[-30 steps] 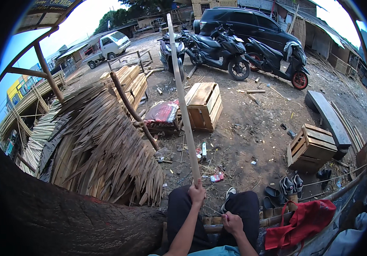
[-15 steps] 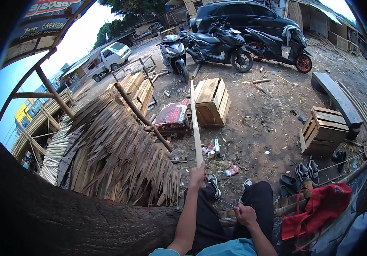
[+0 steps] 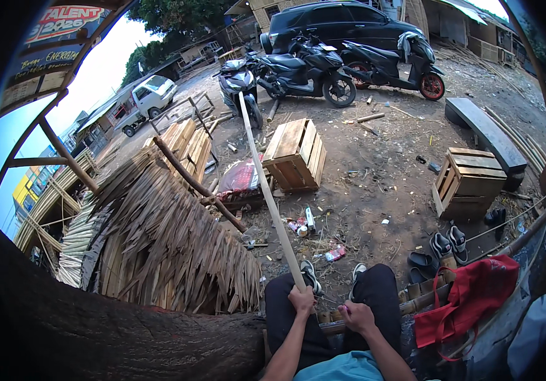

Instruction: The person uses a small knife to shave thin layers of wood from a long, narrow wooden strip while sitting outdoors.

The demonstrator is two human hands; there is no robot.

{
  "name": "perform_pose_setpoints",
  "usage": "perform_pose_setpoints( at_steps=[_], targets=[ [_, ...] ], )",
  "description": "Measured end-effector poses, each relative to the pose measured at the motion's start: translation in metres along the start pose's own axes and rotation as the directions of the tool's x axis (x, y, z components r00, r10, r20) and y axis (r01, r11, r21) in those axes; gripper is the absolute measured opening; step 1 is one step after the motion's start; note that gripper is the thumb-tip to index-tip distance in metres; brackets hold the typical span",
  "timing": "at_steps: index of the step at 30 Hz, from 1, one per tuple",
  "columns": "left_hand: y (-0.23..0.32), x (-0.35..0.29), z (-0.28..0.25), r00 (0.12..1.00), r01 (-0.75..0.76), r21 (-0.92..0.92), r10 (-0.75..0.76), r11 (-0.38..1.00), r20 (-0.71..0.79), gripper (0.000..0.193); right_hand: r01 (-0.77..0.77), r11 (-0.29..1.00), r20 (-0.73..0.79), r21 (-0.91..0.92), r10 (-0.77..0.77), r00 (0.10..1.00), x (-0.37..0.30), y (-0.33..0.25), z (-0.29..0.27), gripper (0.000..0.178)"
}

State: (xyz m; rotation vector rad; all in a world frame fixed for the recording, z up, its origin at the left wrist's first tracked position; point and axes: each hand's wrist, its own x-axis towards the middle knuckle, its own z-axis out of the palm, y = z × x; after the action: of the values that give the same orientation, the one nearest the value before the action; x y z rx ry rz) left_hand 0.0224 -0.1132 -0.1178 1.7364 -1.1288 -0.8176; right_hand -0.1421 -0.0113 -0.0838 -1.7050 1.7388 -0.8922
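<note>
A long, pale wooden or bamboo strip [image 3: 269,202] slants up and away, its far end overlapping the front of a scooter in the picture. My left hand [image 3: 301,300] is closed around its near end, above my left thigh. Over my right thigh, my right hand [image 3: 357,317] is also closed, a little to the right of the strip and apart from it. A small pinkish bit shows at its fingers; the rest of what it holds is hidden. My dark trouser legs [image 3: 379,289] are bent beneath both hands.
Ahead stand two wooden crates [image 3: 293,155] [image 3: 470,184]. A dry-leaf thatch panel [image 3: 171,235] leans at left beside a thick trunk [image 3: 159,336]. A red cloth bag [image 3: 466,308] lies at right near shoes [image 3: 449,243]. Parked scooters [image 3: 308,70] stand farther off.
The strip's far end has swung left, and my left hand has moved lower and closer to me. My right hand stays closed over my thigh. The view has shifted slightly right.
</note>
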Motion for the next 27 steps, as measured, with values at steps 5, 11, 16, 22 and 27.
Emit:
perform_pose_setpoints(
  at_steps=[5,11,16,22,27],
  targets=[
    [0.025,0.079,-0.011,0.933,-0.336,-0.088,0.318,0.938,-0.172,0.022,0.004,1.000,0.037,-0.024,-0.004,0.999,0.003,0.001,0.002,0.039],
    [0.172,0.127,-0.034,0.928,-0.371,-0.347,0.338,0.861,-0.156,0.026,-0.002,0.999,0.041,-0.046,0.004,0.999,0.004,0.004,0.001,0.037],
    [0.186,0.129,-0.029,0.925,-0.381,-0.334,0.359,0.862,-0.127,0.028,-0.007,0.999,0.031,-0.032,0.008,0.999,0.004,0.004,0.000,0.036],
    [0.064,0.119,0.016,0.980,-0.193,-0.121,0.185,0.974,-0.077,0.030,0.002,0.999,0.033,-0.037,-0.001,0.999,0.004,0.004,0.001,0.037],
    [0.009,0.033,0.030,0.992,0.070,0.148,-0.084,0.986,0.094,0.030,-0.013,0.999,-0.001,-0.038,0.013,1.000,0.004,0.010,-0.002,0.038]
  ],
)
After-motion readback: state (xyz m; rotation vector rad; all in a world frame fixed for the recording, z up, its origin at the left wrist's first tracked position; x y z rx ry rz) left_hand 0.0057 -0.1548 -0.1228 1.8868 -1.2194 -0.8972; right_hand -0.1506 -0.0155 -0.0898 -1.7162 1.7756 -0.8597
